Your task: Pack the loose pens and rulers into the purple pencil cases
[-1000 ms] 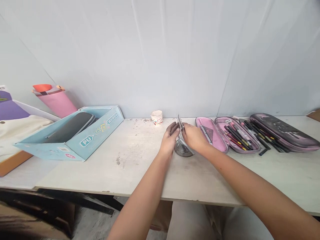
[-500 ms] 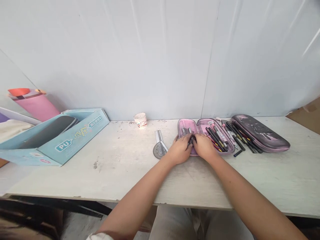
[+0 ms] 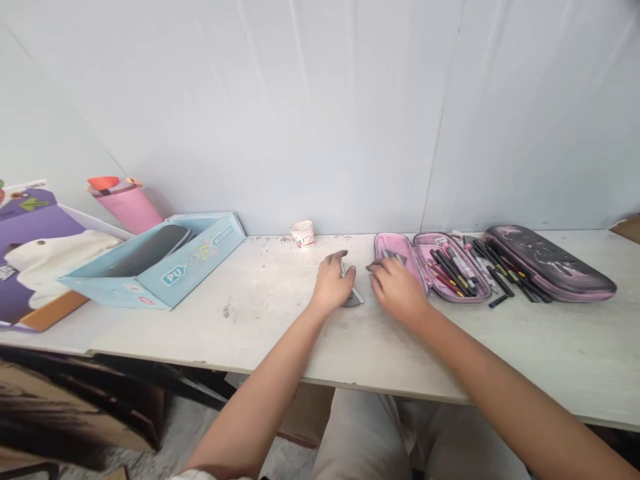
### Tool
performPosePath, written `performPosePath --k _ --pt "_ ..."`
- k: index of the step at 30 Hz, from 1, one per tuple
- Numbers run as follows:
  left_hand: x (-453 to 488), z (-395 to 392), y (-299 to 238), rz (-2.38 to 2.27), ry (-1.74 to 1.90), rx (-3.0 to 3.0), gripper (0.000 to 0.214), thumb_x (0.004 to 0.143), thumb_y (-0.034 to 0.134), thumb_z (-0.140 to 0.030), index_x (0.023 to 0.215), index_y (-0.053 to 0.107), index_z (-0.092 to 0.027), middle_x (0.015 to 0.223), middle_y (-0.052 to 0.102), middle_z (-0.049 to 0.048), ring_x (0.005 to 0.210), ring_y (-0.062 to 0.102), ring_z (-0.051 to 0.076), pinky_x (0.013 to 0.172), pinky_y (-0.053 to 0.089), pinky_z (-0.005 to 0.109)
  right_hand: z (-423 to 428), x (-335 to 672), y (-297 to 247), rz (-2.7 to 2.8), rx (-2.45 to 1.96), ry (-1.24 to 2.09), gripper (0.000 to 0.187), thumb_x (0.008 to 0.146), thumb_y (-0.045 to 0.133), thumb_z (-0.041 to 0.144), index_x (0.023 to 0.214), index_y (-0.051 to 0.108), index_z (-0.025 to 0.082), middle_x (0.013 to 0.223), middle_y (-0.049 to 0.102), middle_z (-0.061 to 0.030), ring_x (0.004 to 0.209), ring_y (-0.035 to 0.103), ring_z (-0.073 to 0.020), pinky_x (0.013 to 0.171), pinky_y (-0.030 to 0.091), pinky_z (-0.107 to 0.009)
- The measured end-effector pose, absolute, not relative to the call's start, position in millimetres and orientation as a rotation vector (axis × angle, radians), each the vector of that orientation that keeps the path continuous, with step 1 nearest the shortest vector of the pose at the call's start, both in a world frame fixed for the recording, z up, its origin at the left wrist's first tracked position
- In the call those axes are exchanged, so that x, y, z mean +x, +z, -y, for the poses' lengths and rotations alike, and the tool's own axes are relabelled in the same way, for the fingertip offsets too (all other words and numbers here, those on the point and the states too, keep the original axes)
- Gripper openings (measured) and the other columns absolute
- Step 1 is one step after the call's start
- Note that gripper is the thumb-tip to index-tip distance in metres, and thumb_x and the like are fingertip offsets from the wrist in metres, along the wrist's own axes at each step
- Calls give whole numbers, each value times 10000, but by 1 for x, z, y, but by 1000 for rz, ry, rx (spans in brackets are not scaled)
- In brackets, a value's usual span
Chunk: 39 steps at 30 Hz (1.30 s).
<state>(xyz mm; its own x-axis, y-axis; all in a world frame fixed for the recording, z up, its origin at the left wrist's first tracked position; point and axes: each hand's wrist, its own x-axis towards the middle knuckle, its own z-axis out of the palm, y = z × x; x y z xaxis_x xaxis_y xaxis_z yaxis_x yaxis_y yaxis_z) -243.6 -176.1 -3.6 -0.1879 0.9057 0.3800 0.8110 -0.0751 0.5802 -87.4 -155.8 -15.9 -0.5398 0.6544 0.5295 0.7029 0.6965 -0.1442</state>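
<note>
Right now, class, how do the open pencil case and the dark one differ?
The open case lies unfolded; the dark case looks closed. The open case is pink inside, holding pens; the dark case shows a black-and-pink top. Both lie on the table.

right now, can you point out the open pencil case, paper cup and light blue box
Open pencil case (image 3: 391, 242), head view, on the bare pink lining of its left half
Paper cup (image 3: 303, 236), head view, on its outer side
Light blue box (image 3: 203, 265), head view, on its printed side wall

Left hand (image 3: 331, 285) partly covers protractor (image 3: 354, 300), fingers (image 3: 340, 255) spread; right hand (image 3: 399, 288) before open pencil case (image 3: 393, 241); paper cup (image 3: 303, 235) behind.
</note>
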Motion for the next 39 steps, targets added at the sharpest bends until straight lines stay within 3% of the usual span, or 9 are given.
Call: performPosePath --k 3,7,11,14,19,25,31,35,39 --pt "-259 185 -7 -2129 1042 1742 461 759 514 -289 1190 498 -126 1234 512 166 1207 430 296 1022 306 433 177 -118 -12 2571 -1028 -98 378 880 386 328 1112 567 90 1008 625 -134 963 536 -226 812 419 -311" --pt "-267 195 -10 -1930 1070 1364 508 770 523 -363 1223 449 -143 1271 492 181 1127 512 257 933 394 359 189 -141 -12 2751 -1027 -115 415 845 441 425 984 617 76 919 650 -165 905 563 -252 719 441 -315" --pt "-264 201 -7 -1764 1229 1172 570 764 554 -372 1260 374 -158 1339 429 186 1148 502 240 899 417 327 187 -141 -12 2758 -982 -132 261 852 414 217 956 617 90 898 659 -146 844 584 -218 689 433 -293" --pt "-255 201 -1 -1615 1391 1114 578 757 572 -342 1259 342 -169 1341 422 180 1167 491 228 930 411 344 183 -131 -7 2693 -1047 -145 297 858 349 142 1033 582 90 916 655 -139 869 585 -227 686 430 -302" --pt "-223 195 17 -1245 1466 1325 446 769 545 -255 1191 413 -190 1315 474 117 1205 465 201 999 375 361 170 -102 10 2312 -1293 -49 346 903 278 201 1153 506 129 1000 637 -138 941 578 -231 744 415 -310" --pt "-182 168 13 -1415 1122 1964 437 836 447 -291 1246 450 -139 1366 429 124 1289 359 207 1089 253 373 143 -68 1 1935 -1496 209 424 888 322 232 1298 341 123 1005 648 -123 895 610 -232 749 407 -304" --pt "-174 147 -10 -1609 797 2289 466 906 283 -379 1249 473 -129 1322 485 124 1249 412 222 1066 272 410 127 -55 -20 1938 -1567 359 394 848 385 214 1224 419 100 942 658 -119 875 613 -226 748 407 -290" --pt "-177 141 -12 -1668 751 2326 442 919 234 -382 1175 541 -192 1246 564 64 1224 441 197 1058 281 387 128 -59 -22 2022 -1568 237 313 862 368 233 1081 541 90 993 628 -153 932 569 -243 820 383 -320" --pt "-178 138 -15 -1705 729 2333 446 921 228 -382 1140 571 -199 1229 578 57 1214 451 201 1056 279 385 132 -59 -22 2126 -1559 87 346 882 318 245 994 622 124 934 616 -156 897 538 -252 854 359 -367"
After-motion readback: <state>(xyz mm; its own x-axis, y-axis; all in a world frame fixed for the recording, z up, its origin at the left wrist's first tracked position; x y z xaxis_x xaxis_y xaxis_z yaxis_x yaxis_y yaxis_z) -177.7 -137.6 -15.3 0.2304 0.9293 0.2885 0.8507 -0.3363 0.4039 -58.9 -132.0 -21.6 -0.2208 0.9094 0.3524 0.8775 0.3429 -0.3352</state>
